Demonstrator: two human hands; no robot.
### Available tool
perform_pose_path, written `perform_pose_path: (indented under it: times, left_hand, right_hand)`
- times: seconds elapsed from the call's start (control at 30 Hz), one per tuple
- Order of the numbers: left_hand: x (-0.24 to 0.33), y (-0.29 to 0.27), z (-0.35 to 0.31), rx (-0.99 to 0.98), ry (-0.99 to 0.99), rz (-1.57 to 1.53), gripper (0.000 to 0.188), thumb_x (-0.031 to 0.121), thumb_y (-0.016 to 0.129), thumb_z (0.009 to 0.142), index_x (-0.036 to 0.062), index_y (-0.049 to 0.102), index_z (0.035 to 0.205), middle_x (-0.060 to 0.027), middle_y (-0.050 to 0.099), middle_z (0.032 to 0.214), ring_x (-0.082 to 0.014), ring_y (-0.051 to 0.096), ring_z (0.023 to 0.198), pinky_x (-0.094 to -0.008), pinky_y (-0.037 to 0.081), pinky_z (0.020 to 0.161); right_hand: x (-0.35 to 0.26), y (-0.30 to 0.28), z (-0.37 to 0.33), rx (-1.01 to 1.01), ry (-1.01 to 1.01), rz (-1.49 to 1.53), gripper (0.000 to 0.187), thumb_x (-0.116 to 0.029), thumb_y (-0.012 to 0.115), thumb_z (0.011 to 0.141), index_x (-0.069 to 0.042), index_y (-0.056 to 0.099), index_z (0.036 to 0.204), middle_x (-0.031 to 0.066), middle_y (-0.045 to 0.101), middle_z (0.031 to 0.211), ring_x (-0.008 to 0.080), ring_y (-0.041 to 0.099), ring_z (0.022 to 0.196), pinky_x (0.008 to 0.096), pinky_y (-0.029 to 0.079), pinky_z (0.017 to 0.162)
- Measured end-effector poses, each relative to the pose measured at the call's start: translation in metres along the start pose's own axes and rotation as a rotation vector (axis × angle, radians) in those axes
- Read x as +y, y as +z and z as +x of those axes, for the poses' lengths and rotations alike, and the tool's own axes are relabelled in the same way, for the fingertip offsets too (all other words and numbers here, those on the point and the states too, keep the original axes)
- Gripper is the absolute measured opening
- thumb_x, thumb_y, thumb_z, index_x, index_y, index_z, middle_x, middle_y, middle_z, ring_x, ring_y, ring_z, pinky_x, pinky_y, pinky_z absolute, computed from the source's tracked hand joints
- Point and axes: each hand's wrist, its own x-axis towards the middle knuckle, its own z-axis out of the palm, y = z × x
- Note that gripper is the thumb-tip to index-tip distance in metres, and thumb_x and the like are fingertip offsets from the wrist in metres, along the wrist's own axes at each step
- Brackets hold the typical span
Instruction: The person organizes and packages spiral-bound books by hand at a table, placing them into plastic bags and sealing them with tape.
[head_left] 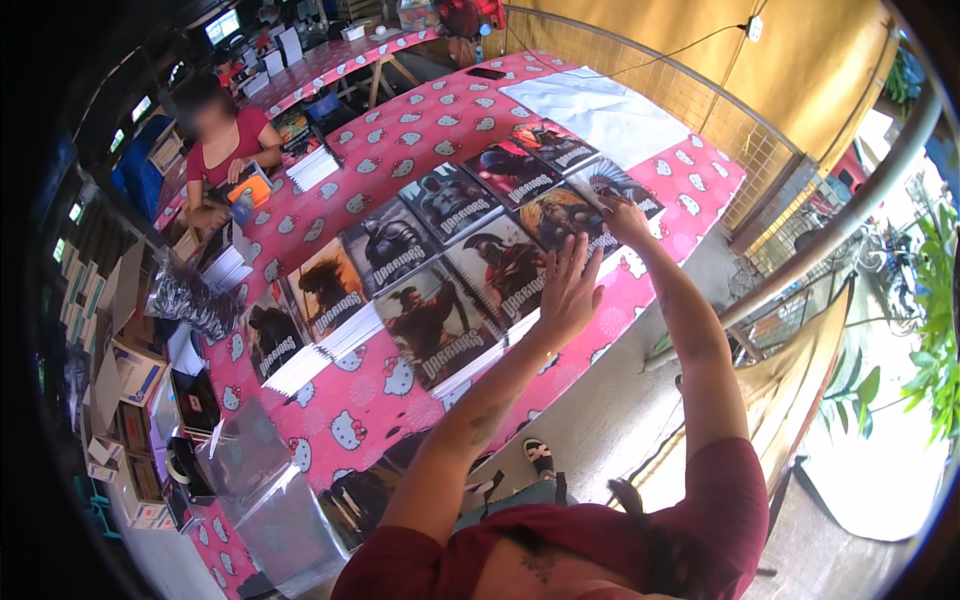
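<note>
Several stacks of spiral-bound notebooks with dark illustrated covers lie in two rows across the table. My left hand (572, 290) is open, its fingers stretched over the lower edge of the notebook with a golden-haired warrior (560, 215), beside the notebook with a red-caped, helmeted warrior (500, 265). Farther right, my right hand (626, 220) rests with fingers extended on the notebook at the row's right end (612, 180). Nearer to me is the stack with an archer-like figure (430, 320). Left of it lie an orange-covered stack (328, 288) and a dark hooded-figure stack (270, 335).
A pink patterned cloth covers the table (375, 165). White sheeting (600, 110) and a dark phone (486, 73) lie at the far end. A co-worker (225, 140) at the left handles an orange-covered item. Clear plastic sleeves (270, 490) and cardboard boxes (135, 370) are near left.
</note>
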Motion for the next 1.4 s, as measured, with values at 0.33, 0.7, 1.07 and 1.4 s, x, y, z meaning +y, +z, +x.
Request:
perform_pose_path:
  times: [0.33, 0.7, 1.07, 1.4]
  left_hand:
    - [-0.018, -0.075, 0.022, 0.326, -0.273, -0.333, 0.016, 0.003, 0.059, 0.092, 0.0009, 0.066, 0.106, -0.0172, 0.070, 0.089, -0.0238, 0.068, 0.073, -0.0322, 0.054, 0.061]
    - [0.007, -0.334, -0.314, 0.466, -1.250, -0.574, 0.017, 0.008, 0.070, 0.088, 0.0014, 0.070, 0.103, -0.0025, 0.071, 0.088, -0.0103, 0.064, 0.080, -0.0266, 0.049, 0.074]
    - [-0.035, -0.357, -0.364, 0.511, -0.730, 0.317, 0.052, -0.012, 0.059, 0.077, 0.0071, 0.064, 0.125, -0.0181, 0.067, 0.116, -0.0352, 0.067, 0.103, -0.0400, 0.055, 0.079]
    - [-0.070, -0.224, -0.444, -0.229, -0.601, 0.328, 0.084, 0.046, 0.074, 0.080, 0.0186, 0.038, 0.151, -0.0178, 0.027, 0.158, -0.0398, 0.025, 0.146, -0.0635, 0.024, 0.112]
  right_hand:
    - [0.011, -0.014, 0.021, -0.316, -0.198, -0.325, 0.030, -0.024, 0.059, 0.089, -0.006, 0.063, 0.113, 0.0225, 0.067, 0.105, 0.0357, 0.068, 0.098, 0.0491, 0.054, 0.087]
    - [-0.170, -0.105, -0.076, 0.152, -0.005, 1.350, 0.039, 0.008, 0.052, 0.085, 0.000, 0.057, 0.123, 0.0040, 0.066, 0.100, 0.0093, 0.062, 0.083, 0.0242, 0.049, 0.074]
    - [-0.445, 0.079, -0.224, -0.165, -1.064, 0.660, 0.047, 0.012, 0.066, 0.065, -0.013, 0.073, 0.104, 0.0083, 0.057, 0.120, 0.0306, 0.056, 0.113, 0.0392, 0.048, 0.097]
    - [-0.443, 0.137, -0.275, -0.308, -0.486, 0.602, 0.048, -0.005, 0.064, 0.079, -0.005, 0.062, 0.127, 0.0202, 0.057, 0.135, 0.0403, 0.058, 0.114, 0.0454, 0.047, 0.100]
